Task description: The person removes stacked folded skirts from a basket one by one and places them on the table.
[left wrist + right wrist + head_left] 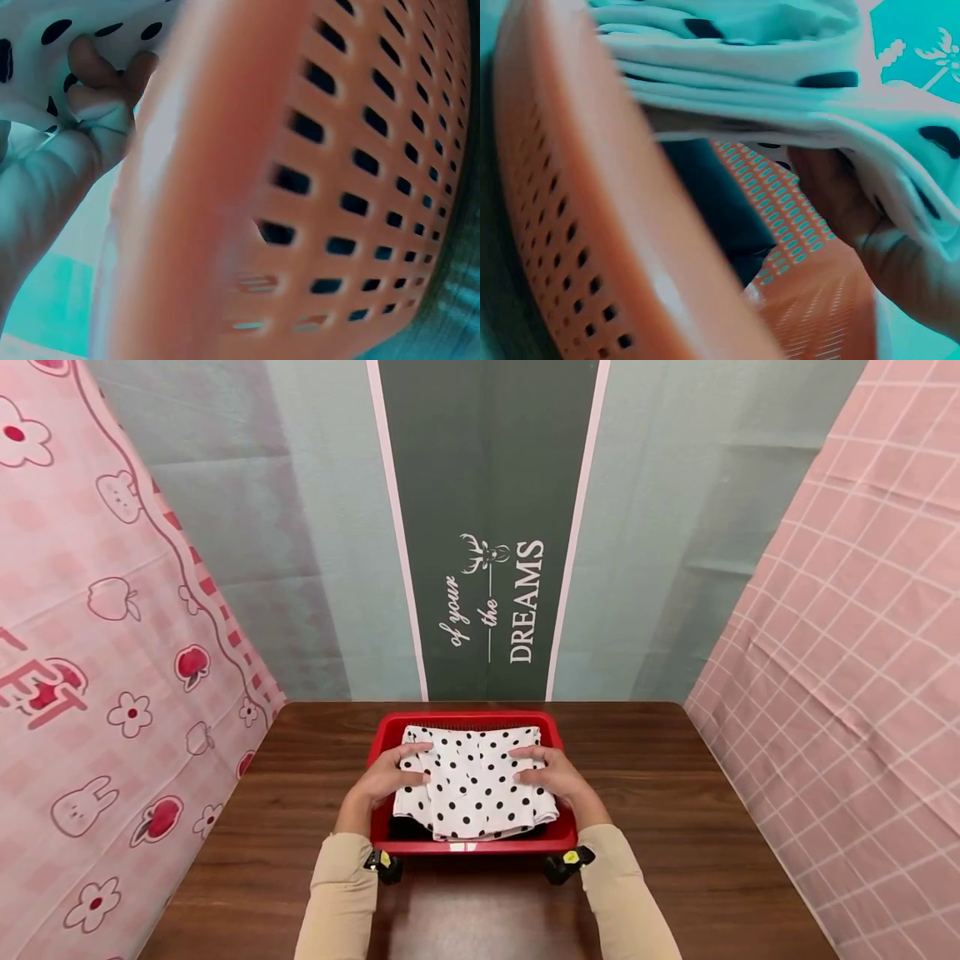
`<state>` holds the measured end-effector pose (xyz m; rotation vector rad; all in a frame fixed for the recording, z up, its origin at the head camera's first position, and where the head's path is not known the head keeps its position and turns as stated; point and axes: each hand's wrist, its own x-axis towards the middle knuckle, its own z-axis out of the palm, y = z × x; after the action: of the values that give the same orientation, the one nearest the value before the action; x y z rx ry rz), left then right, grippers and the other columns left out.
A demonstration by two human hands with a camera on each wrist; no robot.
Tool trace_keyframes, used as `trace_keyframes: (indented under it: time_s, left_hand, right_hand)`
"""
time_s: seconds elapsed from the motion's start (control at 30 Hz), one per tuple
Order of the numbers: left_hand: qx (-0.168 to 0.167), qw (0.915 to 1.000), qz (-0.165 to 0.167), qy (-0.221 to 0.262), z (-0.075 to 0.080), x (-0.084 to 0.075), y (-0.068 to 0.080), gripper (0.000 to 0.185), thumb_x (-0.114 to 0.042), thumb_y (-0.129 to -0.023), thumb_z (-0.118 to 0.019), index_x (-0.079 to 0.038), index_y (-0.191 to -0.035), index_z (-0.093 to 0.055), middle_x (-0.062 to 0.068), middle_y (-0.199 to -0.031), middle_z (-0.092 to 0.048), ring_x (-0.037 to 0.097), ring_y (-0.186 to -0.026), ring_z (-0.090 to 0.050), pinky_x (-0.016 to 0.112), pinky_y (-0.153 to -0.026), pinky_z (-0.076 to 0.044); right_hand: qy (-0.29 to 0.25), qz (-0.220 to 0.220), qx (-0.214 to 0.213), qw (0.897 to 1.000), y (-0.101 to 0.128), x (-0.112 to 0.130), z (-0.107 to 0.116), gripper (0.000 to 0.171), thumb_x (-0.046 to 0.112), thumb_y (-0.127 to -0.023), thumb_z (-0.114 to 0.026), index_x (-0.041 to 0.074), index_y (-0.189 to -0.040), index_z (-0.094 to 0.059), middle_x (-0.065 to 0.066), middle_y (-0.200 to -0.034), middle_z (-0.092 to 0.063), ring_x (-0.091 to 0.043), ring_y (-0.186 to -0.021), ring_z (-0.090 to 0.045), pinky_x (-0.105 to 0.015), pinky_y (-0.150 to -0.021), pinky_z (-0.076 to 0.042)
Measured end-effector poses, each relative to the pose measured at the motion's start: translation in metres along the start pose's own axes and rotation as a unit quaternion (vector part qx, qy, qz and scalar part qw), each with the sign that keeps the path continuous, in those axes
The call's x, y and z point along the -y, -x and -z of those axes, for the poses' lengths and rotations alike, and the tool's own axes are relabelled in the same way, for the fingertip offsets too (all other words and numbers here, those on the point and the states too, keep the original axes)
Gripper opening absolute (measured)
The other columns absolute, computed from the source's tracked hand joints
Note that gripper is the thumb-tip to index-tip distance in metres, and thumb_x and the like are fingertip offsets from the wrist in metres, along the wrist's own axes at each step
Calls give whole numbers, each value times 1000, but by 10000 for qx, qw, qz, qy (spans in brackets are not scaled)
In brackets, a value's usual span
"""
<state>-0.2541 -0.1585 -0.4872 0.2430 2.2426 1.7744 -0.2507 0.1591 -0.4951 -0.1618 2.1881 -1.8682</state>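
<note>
A folded white garment with black polka dots [480,785], shaped like shorts, lies over the red basket [378,835], mostly within its rim. My left hand [386,777] grips its left side, and the left wrist view shows curled fingers [97,82] against the dotted cloth. On the opposite side my right hand [558,777] holds the garment; in the right wrist view its fingers [832,187] reach under the folded layers. Beneath the dotted garment, a dark folded cloth [716,206] is in the basket.
The basket stands on a brown wooden table [660,810] and has perforated walls [352,165]. A grey-green curtain [487,485] with white lettering hangs behind. Pink patterned cloth [112,652] borders the left, and pink checked cloth [847,635] the right.
</note>
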Motion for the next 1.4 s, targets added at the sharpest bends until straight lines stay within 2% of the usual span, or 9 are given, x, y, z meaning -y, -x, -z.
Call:
trace_keyframes:
  time_s: [0.13, 0.3, 0.5, 0.6, 0.73, 0.93, 1.1, 1.3, 1.4]
  left_hand:
    - [290, 9991, -258, 170, 2, -5, 2, 52, 0, -78, -71, -11, -127, -58, 11, -137, -42, 29, -122, -36, 39, -83, -46]
    - [505, 9973, -520, 145, 3, -11, 4, 51, -1, -79, -70, -7, -128, -57, 13, -136, -42, 29, -122, -35, 35, -81, -47]
    - [273, 9982, -533, 47, -3, -16, 6, 50, -4, -78, -73, -5, -126, -58, 13, -134, -44, 27, -115, -40, 33, -75, -48]
    - [24, 9989, -473, -32, -7, -17, 7, 48, -5, -77, -75, -6, -122, -61, 12, -132, -47, 26, -112, -43, 32, -73, -49]
    - [-226, 9989, -401, -69, -11, -18, 10, 46, -6, -74, -77, -9, -118, -64, 10, -128, -51, 25, -109, -46, 33, -74, -48]
    - [-278, 9986, -452, -53, -13, -17, 16, 44, -8, -73, -78, -8, -115, -64, 9, -122, -55, 24, -106, -45, 34, -75, -47]
    - [-415, 9981, -456, -43, -16, -16, 18, 45, -7, -73, -78, -9, -115, -64, 8, -121, -55, 24, -107, -45, 34, -76, -46]
    - [-378, 9976, -582, 61, -37, -24, 20, 46, -4, -72, -79, -5, -116, -63, 10, -123, -54, 25, -112, -42, 33, -76, -46]
    - [-456, 9971, -598, 118, -48, -27, 20, 46, -4, -71, -80, -6, -114, -64, 9, -122, -55, 24, -113, -42, 34, -79, -45]
  right_hand:
    - [-400, -134, 214, 9989, 4, 5, 5, 43, -2, -77, -71, 1, -118, -62, -16, -109, -59, -23, -75, -63, -38, -69, -53]
    - [-616, -2, 17, 9981, 8, 10, 9, 42, 2, -77, -73, 1, -118, -63, -15, -105, -63, -24, -78, -65, -39, -70, -53]
    - [-793, 42, -430, 9959, 10, 14, 11, 36, 4, -80, -71, -3, -115, -63, -12, -97, -66, -20, -73, -65, -35, -66, -54]
    - [-603, 227, -571, 9963, 14, 20, 12, 34, 2, -79, -71, -6, -111, -62, -10, -96, -65, -16, -69, -62, -30, -65, -52]
    - [-179, 623, -609, 9960, 26, 35, 14, 33, 0, -79, -71, -11, -109, -60, -14, -103, -62, -15, -78, -57, -27, -68, -49]
    - [262, 838, -581, 9944, 37, 47, 13, 30, 1, -81, -69, -10, -107, -61, -19, -112, -59, -23, -100, -49, -30, -76, -46]
    - [318, 921, -487, 9941, 38, 44, 14, 30, 3, -82, -69, -9, -109, -61, -18, -113, -59, -23, -103, -49, -31, -77, -46]
    - [438, 737, -627, 9943, 48, 39, 28, 30, 4, -81, -70, -6, -109, -63, -18, -114, -59, -20, -97, -52, -28, -73, -48]
    - [557, 777, -602, 9936, 53, 36, 36, 32, 4, -82, -70, -7, -111, -62, -21, -118, -57, -23, -103, -49, -28, -75, -47]
